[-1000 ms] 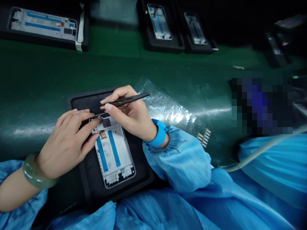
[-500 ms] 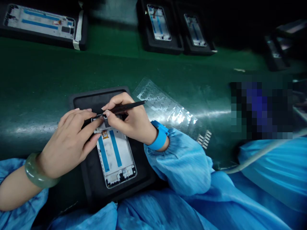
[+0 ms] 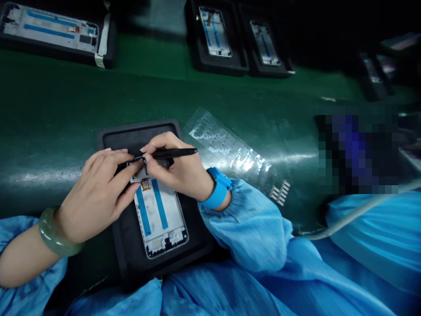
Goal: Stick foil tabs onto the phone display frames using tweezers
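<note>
A silver phone frame (image 3: pixel 169 206) with two blue strips lies face-up in a black foam tray (image 3: pixel 138 136). My left hand (image 3: pixel 95 193) presses on its upper left end, fingers curled at the top edge and thumb along the side. Pinched in my right hand (image 3: pixel 180 169) are black tweezers (image 3: pixel 177 152), tips down at the frame's top edge. The tips and what they touch are mostly hidden by my fingers. A small orange flex connector (image 3: pixel 145 184) shows just below my left index finger.
Right of the tray lie a clear plastic sheet (image 3: pixel 226 140) and several small pale strips (image 3: pixel 279 193). More phone frames sit in black trays at the back: one at left (image 3: pixel 49 28) and two centrally (image 3: pixel 215 33). A grey cable (image 3: pixel 368 206) runs at right, beside blue fabric.
The tweezers' rear end has dipped, so they lie nearer level. Both hands stay at the frame's upper end, and the view has shifted slightly.
</note>
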Demonstrator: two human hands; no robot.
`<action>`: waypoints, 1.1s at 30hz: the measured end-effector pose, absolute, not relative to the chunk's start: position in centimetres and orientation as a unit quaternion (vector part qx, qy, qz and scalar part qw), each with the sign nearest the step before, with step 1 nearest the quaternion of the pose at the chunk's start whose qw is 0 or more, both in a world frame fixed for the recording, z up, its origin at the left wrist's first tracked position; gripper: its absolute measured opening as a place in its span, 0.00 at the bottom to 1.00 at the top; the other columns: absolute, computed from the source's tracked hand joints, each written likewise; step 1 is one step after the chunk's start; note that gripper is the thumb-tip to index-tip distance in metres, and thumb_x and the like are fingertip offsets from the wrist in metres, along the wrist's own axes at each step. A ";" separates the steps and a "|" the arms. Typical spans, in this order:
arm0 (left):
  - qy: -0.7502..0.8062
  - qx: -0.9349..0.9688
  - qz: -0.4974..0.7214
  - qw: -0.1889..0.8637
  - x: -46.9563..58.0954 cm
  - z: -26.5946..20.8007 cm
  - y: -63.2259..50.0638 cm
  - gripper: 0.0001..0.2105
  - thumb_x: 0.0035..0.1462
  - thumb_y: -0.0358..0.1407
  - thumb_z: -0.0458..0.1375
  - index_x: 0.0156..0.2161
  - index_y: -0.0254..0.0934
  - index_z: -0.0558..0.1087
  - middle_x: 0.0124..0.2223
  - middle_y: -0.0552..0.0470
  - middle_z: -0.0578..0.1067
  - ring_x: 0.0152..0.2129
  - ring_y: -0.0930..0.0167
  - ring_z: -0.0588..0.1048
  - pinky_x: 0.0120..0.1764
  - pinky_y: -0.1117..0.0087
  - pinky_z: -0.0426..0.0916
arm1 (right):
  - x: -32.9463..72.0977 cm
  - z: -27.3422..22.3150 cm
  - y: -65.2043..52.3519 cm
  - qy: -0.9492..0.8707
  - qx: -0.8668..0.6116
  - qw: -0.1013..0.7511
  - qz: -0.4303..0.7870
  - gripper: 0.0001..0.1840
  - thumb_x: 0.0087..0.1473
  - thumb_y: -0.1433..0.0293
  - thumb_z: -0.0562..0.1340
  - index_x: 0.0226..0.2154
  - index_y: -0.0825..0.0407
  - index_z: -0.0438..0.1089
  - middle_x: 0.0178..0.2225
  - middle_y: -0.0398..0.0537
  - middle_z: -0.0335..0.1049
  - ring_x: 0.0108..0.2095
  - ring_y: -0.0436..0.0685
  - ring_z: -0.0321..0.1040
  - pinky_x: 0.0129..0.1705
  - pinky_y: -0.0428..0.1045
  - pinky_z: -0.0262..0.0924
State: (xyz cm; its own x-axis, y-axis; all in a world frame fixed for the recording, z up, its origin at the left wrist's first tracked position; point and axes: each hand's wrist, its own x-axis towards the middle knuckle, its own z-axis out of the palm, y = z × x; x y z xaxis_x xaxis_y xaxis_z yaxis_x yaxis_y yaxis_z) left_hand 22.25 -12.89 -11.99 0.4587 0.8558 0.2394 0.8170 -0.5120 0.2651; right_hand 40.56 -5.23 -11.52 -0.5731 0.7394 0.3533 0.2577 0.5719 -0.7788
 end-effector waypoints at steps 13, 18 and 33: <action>0.480 0.856 0.183 0.060 22.4 -11.9 -12.8 0.14 0.60 0.34 0.53 0.50 0.31 0.67 0.47 0.42 0.69 0.51 0.58 0.66 0.54 0.51 0.62 | 40.6 -11.5 -5.0 -0.805 -0.308 0.363 0.353 0.05 0.51 0.77 0.59 0.33 0.53 0.63 0.32 0.41 0.68 0.33 0.46 0.68 0.36 0.43 0.64; 0.483 0.853 0.184 0.070 22.4 -11.9 -12.9 0.14 0.60 0.34 0.53 0.50 0.31 0.68 0.46 0.42 0.69 0.51 0.58 0.66 0.54 0.50 0.62 | 40.7 -11.4 -4.8 -0.794 -0.307 0.356 0.384 0.05 0.52 0.76 0.60 0.32 0.53 0.62 0.32 0.41 0.68 0.33 0.46 0.68 0.37 0.43 0.64; 0.484 0.853 0.184 0.068 22.4 -11.9 -12.9 0.14 0.60 0.35 0.53 0.50 0.31 0.67 0.46 0.43 0.69 0.52 0.58 0.66 0.54 0.50 0.61 | 40.5 -11.6 -4.9 -0.810 -0.308 0.342 0.362 0.04 0.53 0.75 0.59 0.34 0.52 0.63 0.34 0.42 0.68 0.35 0.47 0.68 0.37 0.44 0.64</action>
